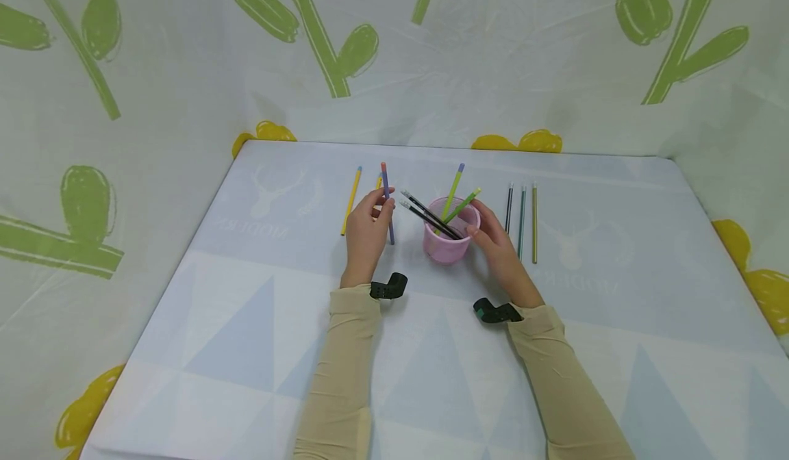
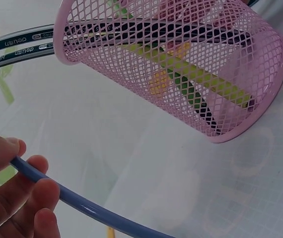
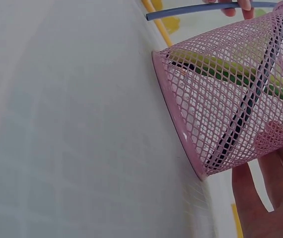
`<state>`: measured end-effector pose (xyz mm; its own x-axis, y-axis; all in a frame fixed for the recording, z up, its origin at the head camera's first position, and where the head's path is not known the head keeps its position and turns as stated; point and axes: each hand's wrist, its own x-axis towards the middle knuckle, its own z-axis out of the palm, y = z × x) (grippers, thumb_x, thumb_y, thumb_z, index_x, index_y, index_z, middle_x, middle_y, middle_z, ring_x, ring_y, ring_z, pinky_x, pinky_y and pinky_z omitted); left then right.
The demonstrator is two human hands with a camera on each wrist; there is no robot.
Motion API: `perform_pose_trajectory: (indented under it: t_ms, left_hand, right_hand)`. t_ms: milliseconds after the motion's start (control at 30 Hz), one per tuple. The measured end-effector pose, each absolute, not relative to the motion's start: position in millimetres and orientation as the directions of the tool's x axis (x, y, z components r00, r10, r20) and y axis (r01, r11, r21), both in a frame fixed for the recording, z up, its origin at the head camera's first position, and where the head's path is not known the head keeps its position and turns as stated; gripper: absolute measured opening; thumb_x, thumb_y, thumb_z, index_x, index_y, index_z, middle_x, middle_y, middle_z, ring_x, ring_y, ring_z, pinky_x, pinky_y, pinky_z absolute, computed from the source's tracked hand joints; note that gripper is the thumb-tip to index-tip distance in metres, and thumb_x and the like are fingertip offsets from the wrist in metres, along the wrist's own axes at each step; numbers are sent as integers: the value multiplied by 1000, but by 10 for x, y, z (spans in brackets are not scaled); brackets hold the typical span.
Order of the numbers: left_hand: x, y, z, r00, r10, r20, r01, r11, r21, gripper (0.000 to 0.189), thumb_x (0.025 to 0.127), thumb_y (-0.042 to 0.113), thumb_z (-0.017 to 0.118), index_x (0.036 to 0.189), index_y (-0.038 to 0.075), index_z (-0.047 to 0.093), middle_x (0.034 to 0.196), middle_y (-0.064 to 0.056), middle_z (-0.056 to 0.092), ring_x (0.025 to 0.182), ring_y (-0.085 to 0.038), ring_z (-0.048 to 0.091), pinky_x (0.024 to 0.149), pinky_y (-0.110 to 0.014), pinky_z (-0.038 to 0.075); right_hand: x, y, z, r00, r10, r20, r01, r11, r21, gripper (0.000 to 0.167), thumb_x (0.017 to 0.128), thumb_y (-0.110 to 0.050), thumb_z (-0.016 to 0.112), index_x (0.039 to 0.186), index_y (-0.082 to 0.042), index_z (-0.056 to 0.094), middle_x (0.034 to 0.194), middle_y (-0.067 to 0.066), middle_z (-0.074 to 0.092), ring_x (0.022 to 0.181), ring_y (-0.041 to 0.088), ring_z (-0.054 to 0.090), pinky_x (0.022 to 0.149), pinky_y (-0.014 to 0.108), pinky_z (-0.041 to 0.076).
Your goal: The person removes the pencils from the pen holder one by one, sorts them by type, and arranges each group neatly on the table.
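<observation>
A blue-purple pencil (image 1: pixel 391 231) with an orange top end is pinched between the thumb and fingers of my left hand (image 1: pixel 365 237), held close to upright. To its right is a pink mesh pencil cup (image 1: pixel 445 249). My right hand (image 1: pixel 502 254) grips the cup's right side, thumb at the rim and fingers around the back. Inside the cup, two black pencils (image 2: pixel 32 42) lean left, and a yellow-green pencil (image 1: pixel 454 187) and a green pencil (image 1: pixel 466 203) lean right. In the right wrist view, the blue-purple pencil (image 3: pixel 191 10) shows beyond the cup.
Two yellow pencils, one at the left (image 1: pixel 351 200) and one partly behind my left hand, lie on the table (image 1: pixel 246 350). Right of the cup lie a black pencil (image 1: pixel 509 207), a teal pencil (image 1: pixel 522 224) and an olive-gold pencil (image 1: pixel 535 227). A leaf-patterned curtain (image 1: pixel 431 90) surrounds the table.
</observation>
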<state>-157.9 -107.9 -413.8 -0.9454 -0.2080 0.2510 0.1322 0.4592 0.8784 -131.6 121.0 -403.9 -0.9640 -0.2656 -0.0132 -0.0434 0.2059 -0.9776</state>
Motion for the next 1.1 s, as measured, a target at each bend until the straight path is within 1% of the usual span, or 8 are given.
perform_pose_trajectory:
  t_ms: [133,433,700,833,1033,1100]
  left_hand:
    - [-1569,-1073,-4140,-947,-204,250,131,463,877,25,90,31,52,111,22,61,88,6,60,65,-6,53,55,-24,45]
    - [-1567,-1069,-4139,-948,-204,245,126,467,875,24,90,30,52,111,22,61,88,5,60,66,-6,53,54,-25,45]
    - [-1567,-1065,-4138,-949,-199,246,129,465,876,24,90,31,52,110,22,61,88,5,60,65,-7,53,54,-24,45]
    - [-1567,-1063,-4137,-949,-196,247,132,467,875,24,90,31,52,110,21,61,88,5,60,65,-7,52,54,-24,45]
    - [-1566,-1063,-4133,-952,-199,233,117,469,876,24,90,30,51,111,20,61,88,5,60,65,-8,53,54,-25,45]
    - [-1564,-1063,-4133,-952,-199,231,115,465,878,25,91,30,51,111,20,61,88,5,60,65,-9,53,54,-25,45]
  right_hand:
    - [-1314,1213,-4042,-963,-270,-6,-51,205,-977,51,95,-29,42,141,-26,22,146,-2,16,132,19,19,104,47,18]
    - [-1321,1218,-4056,-963,-269,8,-63,198,-978,51,94,-31,42,141,-26,23,146,-3,19,131,18,20,104,46,18]
    - [-1342,1226,-4081,-964,-266,1,-55,196,-979,49,95,-22,40,141,-27,23,146,-4,19,132,17,20,104,46,18]
    - [-1344,1225,-4083,-965,-261,-4,-49,198,-979,49,95,-23,41,141,-28,23,145,-5,19,132,17,20,104,46,18]
    - [-1330,1222,-4081,-966,-257,-10,-47,217,-975,50,94,-32,42,141,-28,23,146,-4,18,131,19,20,103,48,18]
    - [-1328,1222,-4081,-967,-256,-12,-46,219,-975,51,94,-33,43,141,-28,23,146,-4,18,132,19,20,103,49,18]
